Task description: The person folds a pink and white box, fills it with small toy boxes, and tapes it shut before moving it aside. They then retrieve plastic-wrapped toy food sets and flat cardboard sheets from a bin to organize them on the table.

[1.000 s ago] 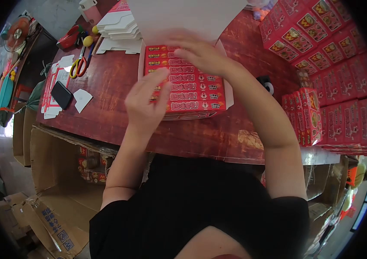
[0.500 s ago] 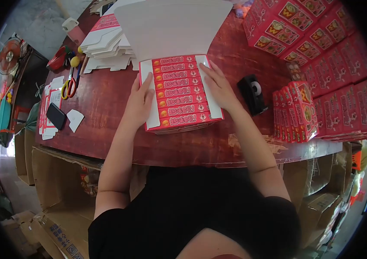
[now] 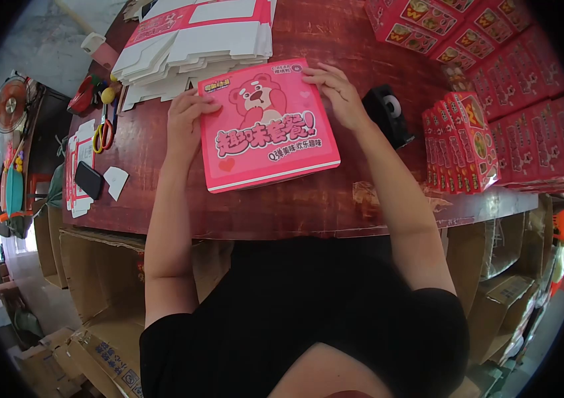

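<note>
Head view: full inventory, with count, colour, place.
Square bear-print cardboard box: 1, pink, between hands
Wooden table: 1, dark red, centre
Flattened cardboard cartons: pile, white-pink, beyond box
Tape dispenser: 1, black, right of box
Slim printed boxes: row, red, table right
Stacked printed cartons: many, red, far right
Scissors: 1, red-yellow handles, table left
Phone: 1, black, table left
Paper scrap: 1, white, beside phone
Open cardboard boxes: several, brown, below table
Fan: 1, orange, far left
Other background: too blurred
Left hand: 1, bare, box's left edge
Right hand: 1, bare, box's upper-right corner
Shirt: 1, black, bottom
</note>
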A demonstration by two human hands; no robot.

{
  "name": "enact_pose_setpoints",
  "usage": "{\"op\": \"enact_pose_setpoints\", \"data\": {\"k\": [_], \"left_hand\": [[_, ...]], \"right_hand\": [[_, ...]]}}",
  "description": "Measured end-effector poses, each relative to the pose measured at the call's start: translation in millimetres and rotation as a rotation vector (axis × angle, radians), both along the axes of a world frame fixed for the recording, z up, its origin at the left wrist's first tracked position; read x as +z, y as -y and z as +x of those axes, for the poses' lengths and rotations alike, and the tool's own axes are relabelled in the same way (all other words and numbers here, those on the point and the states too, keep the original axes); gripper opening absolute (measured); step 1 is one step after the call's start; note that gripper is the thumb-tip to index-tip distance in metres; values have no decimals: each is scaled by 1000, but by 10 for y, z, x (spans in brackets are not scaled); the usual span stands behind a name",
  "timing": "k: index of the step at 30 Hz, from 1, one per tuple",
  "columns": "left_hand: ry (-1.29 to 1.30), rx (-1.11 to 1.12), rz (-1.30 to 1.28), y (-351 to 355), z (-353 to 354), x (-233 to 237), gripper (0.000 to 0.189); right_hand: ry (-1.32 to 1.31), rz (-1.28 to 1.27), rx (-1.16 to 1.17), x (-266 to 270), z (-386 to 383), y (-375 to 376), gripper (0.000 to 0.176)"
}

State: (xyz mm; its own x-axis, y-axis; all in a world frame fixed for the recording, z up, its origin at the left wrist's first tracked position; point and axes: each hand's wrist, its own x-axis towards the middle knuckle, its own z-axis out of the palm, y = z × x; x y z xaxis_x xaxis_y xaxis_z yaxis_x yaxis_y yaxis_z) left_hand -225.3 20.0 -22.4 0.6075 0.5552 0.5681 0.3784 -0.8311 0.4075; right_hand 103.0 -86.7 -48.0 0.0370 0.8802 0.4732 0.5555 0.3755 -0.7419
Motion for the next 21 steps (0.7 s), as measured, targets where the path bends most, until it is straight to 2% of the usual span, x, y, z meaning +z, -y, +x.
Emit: {"op": "enact_pose_setpoints", "data": {"k": [1, 4, 5, 6, 9, 13, 18, 21], "left_hand": [[102, -54, -117, 47, -8, -21, 24], [-307, -102, -100, 424, -69, 315, 28], [-353, -112, -113, 642, 2, 425, 33], [-398, -120, -125, 895, 133, 532, 39], [-466, -126, -119, 1111, 180, 522, 58], [-489, -108, -26, 1172, 139, 421, 72], [-436, -119, 138, 1145, 108, 300, 64], [-315, -165, 131, 1043, 23, 230, 52]], "right_hand": [[83, -22, 34, 68, 9, 91, 28], [318, -120, 121, 472, -158, 451, 36], [400, -176, 154, 573, -288, 565, 42], [533, -225, 212, 586, -361, 642, 61], [642, -247, 174, 530, -509, 823, 73], [697, -209, 82, 565, -641, 959, 74], [808, -57, 84, 361, -586, 907, 72], [736, 33, 103, 371, -524, 887, 56]]}}
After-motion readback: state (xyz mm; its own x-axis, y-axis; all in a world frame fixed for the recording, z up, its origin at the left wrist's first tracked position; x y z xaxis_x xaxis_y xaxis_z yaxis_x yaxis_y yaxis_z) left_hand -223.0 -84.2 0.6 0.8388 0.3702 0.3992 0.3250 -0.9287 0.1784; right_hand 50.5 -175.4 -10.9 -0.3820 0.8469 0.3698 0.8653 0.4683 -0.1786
